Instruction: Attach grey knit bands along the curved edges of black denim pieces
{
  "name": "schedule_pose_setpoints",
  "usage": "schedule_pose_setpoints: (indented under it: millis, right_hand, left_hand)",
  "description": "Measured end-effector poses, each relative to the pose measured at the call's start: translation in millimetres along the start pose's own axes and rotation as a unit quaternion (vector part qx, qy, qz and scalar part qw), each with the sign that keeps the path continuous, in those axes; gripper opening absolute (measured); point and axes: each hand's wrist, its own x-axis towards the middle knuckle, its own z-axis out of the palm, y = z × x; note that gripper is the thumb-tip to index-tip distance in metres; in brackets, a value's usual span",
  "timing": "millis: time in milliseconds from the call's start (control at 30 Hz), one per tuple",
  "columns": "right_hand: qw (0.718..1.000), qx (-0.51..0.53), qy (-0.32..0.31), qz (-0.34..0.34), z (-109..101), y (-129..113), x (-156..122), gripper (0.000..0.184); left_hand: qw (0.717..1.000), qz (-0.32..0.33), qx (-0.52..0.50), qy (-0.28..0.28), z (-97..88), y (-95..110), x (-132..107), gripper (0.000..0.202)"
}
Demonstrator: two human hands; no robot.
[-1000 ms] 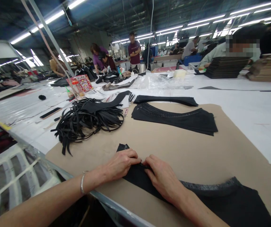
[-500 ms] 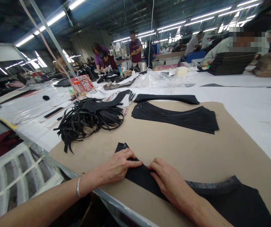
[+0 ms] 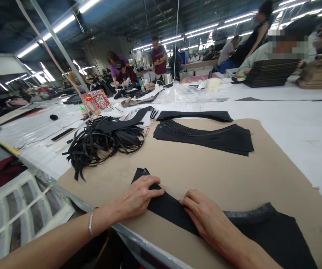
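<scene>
Containers first. At 8 o'clock, below the surface edge, we see a white slatted crate; we cannot tell what is in it. Far out at 11 o'clock stands a printed packet, contents unreadable.

Black fabric piece: lies flat on the brown cardboard sheet, at 6 o'clock near the surface edge. Its long axis runs from 10 o'clock to 4 o'clock. The narrow tip points to 10 o'clock and the wide end spreads toward 4 o'clock, with a grey curved edge on its far side.

Left hand: fingers out and close together, palm down, pressing on the narrow end just behind the tip. A bracelet is on the wrist.

Right hand: on the same piece, just beside the left, fingers bent at the fabric's far edge. We cannot tell whether it pinches the cloth or only presses.

At 12 o'clock on the cardboard lies a stack of curved black pieces. At 10 o'clock is a tangle of black strips, partly on the white surface. Other people work well apart, at the far side.
</scene>
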Motion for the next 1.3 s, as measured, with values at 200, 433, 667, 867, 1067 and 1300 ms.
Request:
schedule_pose_setpoints:
  millis: [200,433,667,867,1067,1300]
  right_hand:
    - [1.000,-0.006,0.008,-0.010,-0.7,2.7,-5.6,0.029]
    - [1.000,0.005,0.021,-0.015,-0.5,9.3,-12.2,0.026]
    - [0.999,0.002,0.017,-0.030,-2.1,16.6,-20.7,0.027]
    - [0.998,-0.012,0.039,-0.043,1.6,19.8,-21.5,0.022]
    - [0.997,-0.028,0.055,-0.053,2.9,19.4,-22.1,0.020]
    - [0.999,-0.019,0.042,-0.028,-3.6,20.0,-24.8,0.011]
  left_hand:
    - [0.999,0.012,-0.010,-0.031,-2.3,12.3,7.6,0.047]
    - [0.997,0.034,0.053,-0.042,-5.2,25.2,5.7,0.055]
    - [0.998,0.039,0.034,-0.038,-3.5,32.4,7.5,0.050]
    - [0.998,-0.006,-0.057,0.038,11.0,58.7,27.5,0.041]
    - [0.999,-0.011,-0.027,0.027,31.3,84.7,19.9,0.044]
    - [0.998,-0.003,-0.034,0.043,27.2,83.9,-1.2,0.049]
